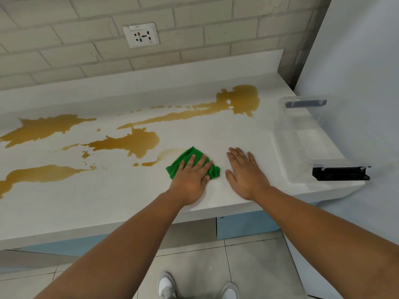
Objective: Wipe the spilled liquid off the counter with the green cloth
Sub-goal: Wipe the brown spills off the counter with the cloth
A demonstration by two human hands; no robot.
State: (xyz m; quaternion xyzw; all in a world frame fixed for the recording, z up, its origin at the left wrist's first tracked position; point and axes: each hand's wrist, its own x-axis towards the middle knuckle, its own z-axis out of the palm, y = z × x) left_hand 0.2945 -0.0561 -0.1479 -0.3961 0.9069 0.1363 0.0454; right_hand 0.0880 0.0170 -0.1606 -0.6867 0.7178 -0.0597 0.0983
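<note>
A crumpled green cloth (185,157) lies on the white counter (108,197) near its front edge. My left hand (191,176) presses flat on the cloth with straight fingers. My right hand (245,171) rests flat on the bare counter just right of the cloth. Brown spilled liquid (133,142) spreads in several puddles across the counter: a large one left of the cloth, a long streak toward a pool (241,100) at the back right, and more at the far left (43,128). A faint smeared trace (166,153) borders the cloth's left side.
A clear plastic box (302,143) with black latches stands at the counter's right end beside a white appliance wall (356,83). A wall socket (141,35) sits in the tiled backsplash. Blue cabinet fronts, grey floor tiles and my shoes (166,285) show below the counter edge.
</note>
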